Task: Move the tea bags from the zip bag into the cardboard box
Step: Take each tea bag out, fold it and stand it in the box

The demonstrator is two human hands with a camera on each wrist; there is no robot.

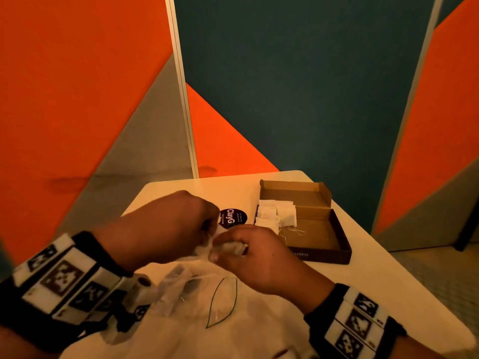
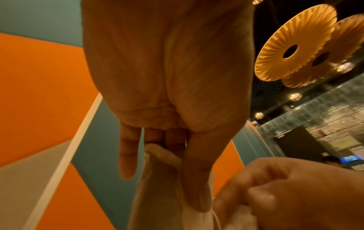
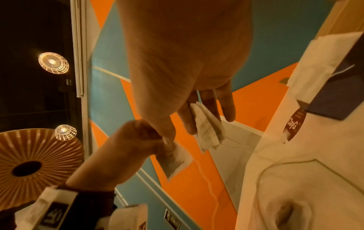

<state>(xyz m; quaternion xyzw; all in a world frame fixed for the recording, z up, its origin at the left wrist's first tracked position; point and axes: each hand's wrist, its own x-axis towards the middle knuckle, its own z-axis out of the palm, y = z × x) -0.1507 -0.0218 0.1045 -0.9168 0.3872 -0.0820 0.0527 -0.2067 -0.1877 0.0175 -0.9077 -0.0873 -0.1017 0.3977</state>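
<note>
Pinching tea bags (image 3: 208, 132) in both the left hand (image 1: 166, 224) and right hand (image 1: 256, 255) above the zip bag (image 1: 220, 301) mid-desk, trailing strings could tangle short of the cardboard box (image 1: 324, 237) at the desk's far-right edge.

Right hand (image 3: 183, 65) pinching folded tea bag (image 3: 208, 133), left hand (image 3: 138, 140) apparently gripping another (image 3: 175, 161)

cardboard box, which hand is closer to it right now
Right. The right hand is just beside the cardboard box, near its front left corner; the left hand is farther left, past the round sticker.
</note>
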